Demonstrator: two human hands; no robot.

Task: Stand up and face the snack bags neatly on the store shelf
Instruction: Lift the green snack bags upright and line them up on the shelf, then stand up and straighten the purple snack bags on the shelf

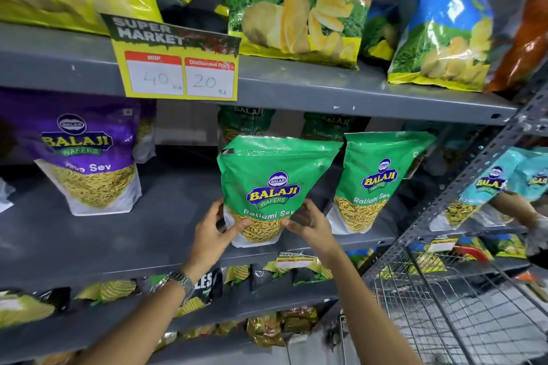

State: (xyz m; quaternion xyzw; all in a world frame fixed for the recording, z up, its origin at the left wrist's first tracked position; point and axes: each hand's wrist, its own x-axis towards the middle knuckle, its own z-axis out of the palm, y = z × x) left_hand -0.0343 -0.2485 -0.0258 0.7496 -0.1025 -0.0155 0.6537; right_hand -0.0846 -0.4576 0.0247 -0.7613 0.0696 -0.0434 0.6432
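A green Ratlami Sev bag stands upright at the front of the grey middle shelf, label facing me. My left hand grips its lower left corner, thumb on the front. My right hand holds its lower right edge. A second green Ratlami Sev bag stands just to its right, leaning slightly. More green bags stand behind. A purple Aloo Sev bag stands upright to the left.
Large potato chip bags line the upper shelf above a yellow price tag. A wire shopping cart sits at lower right. Teal bags fill the neighbouring rack, where another person's arm reaches. Lower shelves hold more snacks.
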